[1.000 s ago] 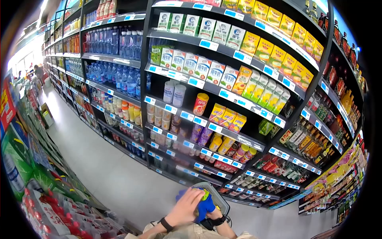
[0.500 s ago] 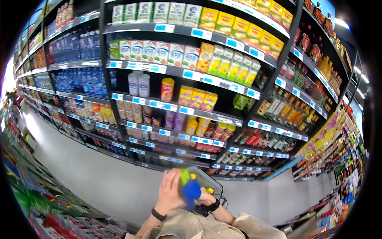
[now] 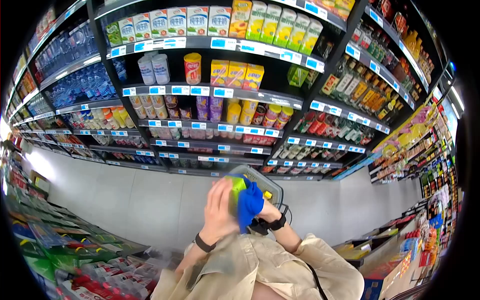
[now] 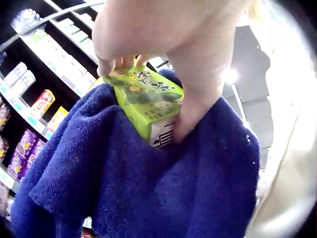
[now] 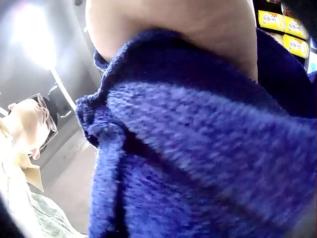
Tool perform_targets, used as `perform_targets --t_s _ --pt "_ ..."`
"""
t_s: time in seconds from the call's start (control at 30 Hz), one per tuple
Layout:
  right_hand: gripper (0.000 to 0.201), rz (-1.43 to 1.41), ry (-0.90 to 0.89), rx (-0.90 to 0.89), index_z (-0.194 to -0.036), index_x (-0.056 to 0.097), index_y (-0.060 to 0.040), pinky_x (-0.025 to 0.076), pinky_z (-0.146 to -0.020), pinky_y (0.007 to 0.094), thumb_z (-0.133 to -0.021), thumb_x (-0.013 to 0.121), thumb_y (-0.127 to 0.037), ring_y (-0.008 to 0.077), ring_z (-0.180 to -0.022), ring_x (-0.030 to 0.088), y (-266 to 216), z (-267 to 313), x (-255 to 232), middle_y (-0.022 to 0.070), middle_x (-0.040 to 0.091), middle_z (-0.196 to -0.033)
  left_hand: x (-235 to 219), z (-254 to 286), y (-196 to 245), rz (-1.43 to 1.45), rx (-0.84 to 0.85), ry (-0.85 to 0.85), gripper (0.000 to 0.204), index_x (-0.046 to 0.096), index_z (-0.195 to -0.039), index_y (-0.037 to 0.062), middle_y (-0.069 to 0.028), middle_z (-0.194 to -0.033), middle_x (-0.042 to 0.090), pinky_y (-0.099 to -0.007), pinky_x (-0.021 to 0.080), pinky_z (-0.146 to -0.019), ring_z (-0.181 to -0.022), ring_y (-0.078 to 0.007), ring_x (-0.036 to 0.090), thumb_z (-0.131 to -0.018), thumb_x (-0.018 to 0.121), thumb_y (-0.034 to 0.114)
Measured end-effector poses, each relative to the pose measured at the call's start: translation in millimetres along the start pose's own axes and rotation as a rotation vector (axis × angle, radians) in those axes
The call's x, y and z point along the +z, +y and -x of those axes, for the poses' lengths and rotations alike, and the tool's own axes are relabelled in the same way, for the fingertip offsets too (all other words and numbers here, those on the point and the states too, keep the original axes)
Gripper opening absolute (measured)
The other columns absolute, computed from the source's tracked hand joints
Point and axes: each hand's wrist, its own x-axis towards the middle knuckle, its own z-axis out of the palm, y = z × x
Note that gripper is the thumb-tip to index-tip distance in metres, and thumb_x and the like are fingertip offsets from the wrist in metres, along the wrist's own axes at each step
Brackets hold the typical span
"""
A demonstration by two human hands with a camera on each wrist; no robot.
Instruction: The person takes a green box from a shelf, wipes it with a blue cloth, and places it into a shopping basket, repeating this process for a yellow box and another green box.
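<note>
So this is a supermarket aisle, and the person is standing in front of the drinks shelves [image 3: 260, 95] with both hands up at chest height. The left hand [image 3: 218, 210] has its fingers and thumb curled round a green drink carton [image 3: 236, 192]. The left wrist view shows that best: the thumb runs down one side of the carton and the fingertips hook over the top edge. The carton has green print on it and a white panel low on one face.

The right hand [image 3: 267, 212] is mostly buried under a blue cloth [image 3: 250, 202], a fluffy towel-type thing. It presses that cloth against the carton, so carton and cloth are touching, with the cloth wrapped over the right-hand side of the box. I honestly can't tell how the right fingers lie, as the cloth hides them in the head view and the right wrist view is just cloth and a bit of skin.

A grey shopping basket [image 3: 260, 181] sits just behind the hands, near the right forearm. Both wrists have a dark band. The person wears a beige shirt [image 3: 270, 270]. Packaged goods line the rack [image 3: 60, 250] on the left side of the aisle.
</note>
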Motion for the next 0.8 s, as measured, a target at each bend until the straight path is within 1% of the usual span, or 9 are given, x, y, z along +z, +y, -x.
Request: perform_targets --t_s 0.07,0.1,0.13,0.47,0.6,0.67,0.7,0.73,0.8 --pt "0.044 -0.018 0.015 -0.036 -0.142 0.044 -0.0045 0.047 -0.093 0.0306 -0.102 0.056 -0.016 0.0151 -0.116 0.055 -22 -8 18 0.0069 0.055 -0.128 3 6 1 0.012 -0.015 -0.005 0.094 0.045 -0.141 -0.0021 -0.0198 -0.138 0.054 -0.0529 0.039 -0.112 -0.128 -0.0416 0.052 -0.062 0.088 0.025" --pt "0.032 -0.202 0.108 -0.022 -0.130 0.054 -0.0030 0.049 -0.077 0.0255 -0.099 0.055 -0.010 0.0110 -0.099 0.059 -76 -8 55 0.0028 0.062 -0.105 5 9 0 0.016 -0.021 -0.008 0.094 0.045 -0.141 -0.0020 -0.0199 -0.138 0.054 -0.0534 0.038 -0.113 -0.128 -0.0416 0.052 -0.063 0.088 0.026" --pt "0.050 -0.152 0.036 -0.049 -0.146 0.041 -0.0028 0.052 -0.081 0.0265 -0.099 0.057 -0.012 0.0153 -0.107 0.062 -69 -10 47 0.0087 0.063 -0.115 7 12 0 0.025 -0.034 0.011 0.096 0.044 -0.142 -0.0019 -0.0194 -0.138 0.054 -0.0545 0.037 -0.113 -0.129 -0.0412 0.051 -0.062 0.089 0.027" --pt "0.054 -0.193 0.003 0.064 -0.143 0.044 -0.0003 0.054 -0.072 0.0289 -0.094 0.062 -0.014 0.0182 -0.086 0.065 -53 -11 48 0.0098 0.066 -0.105 5 7 -23 -0.080 0.033 0.106 0.103 0.038 -0.146 -0.0038 -0.0222 -0.143 0.049 -0.0534 0.036 -0.113 -0.131 -0.0413 0.048 -0.061 0.088 0.027" --pt "0.056 -0.177 0.058 0.090 -0.142 0.045 0.0007 0.055 -0.069 0.0298 -0.093 0.064 -0.015 0.0193 -0.078 0.067 -50 -9 57 0.0103 0.068 -0.102 0 -10 -35 -0.062 -0.074 0.224 0.106 0.035 -0.149 -0.0035 -0.0212 -0.146 0.044 -0.0471 0.034 -0.115 -0.137 -0.0373 0.043 -0.061 0.090 0.020" --pt "0.057 0.002 0.129 0.103 -0.142 0.045 0.0012 0.056 -0.067 0.0303 -0.092 0.066 -0.016 0.0198 -0.074 0.068 -55 -11 65 0.0105 0.068 -0.100 -6 -14 -41 0.043 -0.160 0.225 0.111 0.032 -0.151 -0.0030 -0.0199 -0.149 0.041 -0.0466 0.034 -0.115 -0.137 -0.0362 0.043 -0.060 0.092 0.020" --pt "0.059 0.343 0.124 0.119 -0.141 0.047 0.0011 0.056 -0.070 0.0297 -0.089 0.069 -0.015 0.0182 -0.077 0.068 -63 -19 72 0.0091 0.070 -0.099 -9 -17 -44 0.093 -0.203 0.226 0.113 0.031 -0.152 -0.0028 -0.0192 -0.150 0.039 -0.0463 0.034 -0.115 -0.137 -0.0356 0.043 -0.060 0.093 0.020" --pt "0.062 0.685 0.119 0.137 -0.140 0.048 0.0011 0.056 -0.072 0.0291 -0.086 0.072 -0.015 0.0166 -0.081 0.067 -71 -27 79 0.0078 0.071 -0.098 -12 -18 -43 0.146 -0.239 0.215 0.125 0.022 -0.155 -0.0021 -0.0193 -0.151 0.035 -0.0451 0.033 -0.116 -0.138 -0.0352 0.041 -0.057 0.096 0.021" --pt "0.055 0.385 -0.035 0.338 -0.140 0.049 -0.0027 0.057 -0.084 0.0300 -0.093 0.069 -0.023 0.0172 -0.100 0.069 -64 -25 68 0.0076 0.070 -0.114 -12 -11 -43 0.343 -0.314 0.232 0.132 0.015 -0.157 -0.0014 -0.0211 -0.151 0.034 -0.0462 0.033 -0.116 -0.139 -0.0355 0.041 -0.056 0.097 0.022"
